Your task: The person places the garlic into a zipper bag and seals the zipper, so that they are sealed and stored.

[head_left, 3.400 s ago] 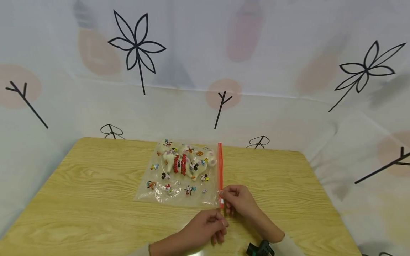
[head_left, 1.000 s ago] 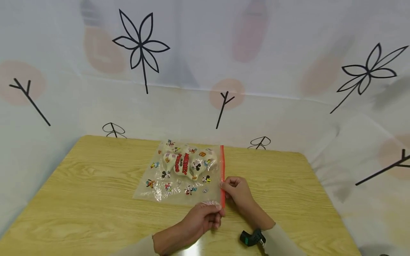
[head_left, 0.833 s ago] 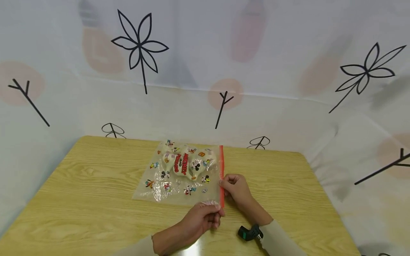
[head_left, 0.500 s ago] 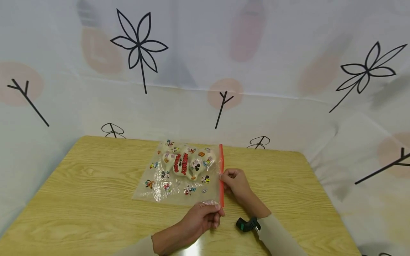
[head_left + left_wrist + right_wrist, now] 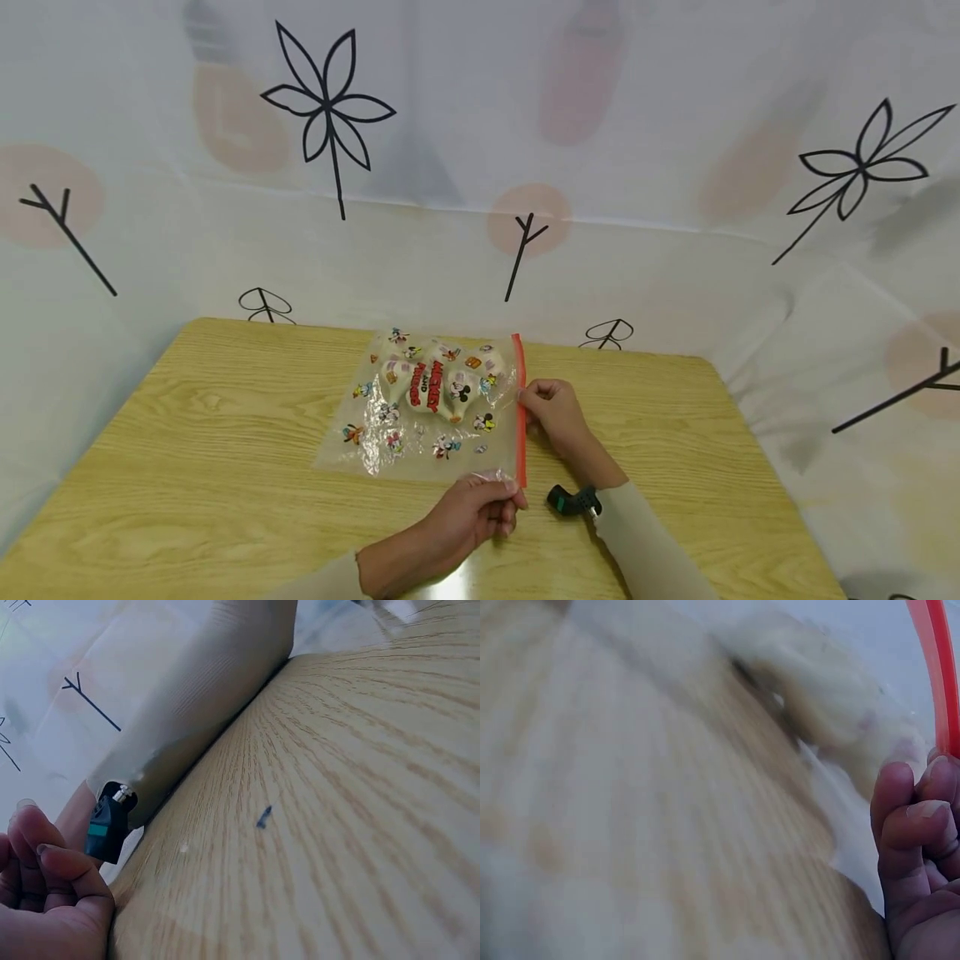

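Observation:
A clear zip bag (image 5: pixel 420 454) printed with cartoon figures and red lettering lies flat on the wooden table. Its red zip strip (image 5: pixel 522 454) runs along the right edge. Inside is a pale, rounded soft-looking thing (image 5: pixel 491 360), whose kind the print partly hides; it is blurred in the right wrist view. At the near right corner, my left hand (image 5: pixel 468 512) pinches the bag between thumb and fingers. Farther up, my right hand (image 5: pixel 557 417) pinches the strip between thumb and forefinger. The right wrist view shows curled fingers (image 5: pixel 904 832) just below the red strip.
A small black device (image 5: pixel 573 501) sits at the right wrist, by the sleeve. The wooden table (image 5: pixel 225 467) extends on both sides of the bag. Behind it hangs a pale cloth (image 5: pixel 450 150) with leaf drawings.
My right hand has slid along the red strip, away from me, from its near end to past its middle. My left hand, earlier just below the corner, now pinches it and stays there.

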{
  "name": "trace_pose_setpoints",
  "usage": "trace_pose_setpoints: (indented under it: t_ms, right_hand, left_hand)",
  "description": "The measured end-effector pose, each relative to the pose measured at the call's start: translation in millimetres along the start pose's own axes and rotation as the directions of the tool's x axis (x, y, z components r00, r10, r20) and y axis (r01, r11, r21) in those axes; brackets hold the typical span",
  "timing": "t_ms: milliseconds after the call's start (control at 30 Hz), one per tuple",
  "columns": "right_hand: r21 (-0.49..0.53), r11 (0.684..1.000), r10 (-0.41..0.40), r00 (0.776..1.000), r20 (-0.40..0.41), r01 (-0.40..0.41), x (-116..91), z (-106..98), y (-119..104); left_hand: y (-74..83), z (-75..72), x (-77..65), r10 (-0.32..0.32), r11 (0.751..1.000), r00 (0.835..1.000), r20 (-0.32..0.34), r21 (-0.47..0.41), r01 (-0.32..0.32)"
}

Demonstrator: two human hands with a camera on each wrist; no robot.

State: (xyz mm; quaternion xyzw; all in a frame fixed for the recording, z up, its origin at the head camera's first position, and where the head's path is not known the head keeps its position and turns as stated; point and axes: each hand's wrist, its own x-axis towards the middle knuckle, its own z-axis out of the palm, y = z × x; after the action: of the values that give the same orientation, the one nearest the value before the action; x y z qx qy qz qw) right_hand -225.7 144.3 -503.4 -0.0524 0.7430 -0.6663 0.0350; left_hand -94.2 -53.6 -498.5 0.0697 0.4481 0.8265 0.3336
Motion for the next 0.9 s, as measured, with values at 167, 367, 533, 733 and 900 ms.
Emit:
trace_pose_setpoints:
  t_ms: [167, 367, 533, 733, 900]
  right_hand:
    - [-0.033, 0.999, -0.001, 1.0, -0.022, 0.0, 11, -4, 2]
    - [-0.041, 0.999, 0.003, 0.998, -0.059, -0.006, 24, -6, 1]
    - [-0.1, 0.995, 0.013, 0.995, -0.097, -0.023, 31, -5, -1]
    - [-0.151, 0.988, 0.0, 0.99, -0.142, -0.022, 37, 1, -2]
    - [-0.138, 0.99, -0.001, 0.979, -0.203, -0.028, 41, 6, -4]
  left_hand:
    - [0.1, -0.1, -0.6, -0.003, 1.0, 1.0, 0.01, 0.005, 0.003]
    - [-0.4, -0.6, -0.4, 0.005, 1.0, 1.0, 0.013, 0.017, -0.005]
    - [-0.8, -1.2, -0.1, 0.004, 1.0, 1.0, 0.017, 0.01, -0.004]
    - [1.4, -1.4, -1.4, 0.007, 1.0, 1.0, 0.003, 0.003, -0.007]
    - [1.8, -0.4, -1.4, 0.008, 1.0, 1.0, -0.013, 0.0, -0.008]
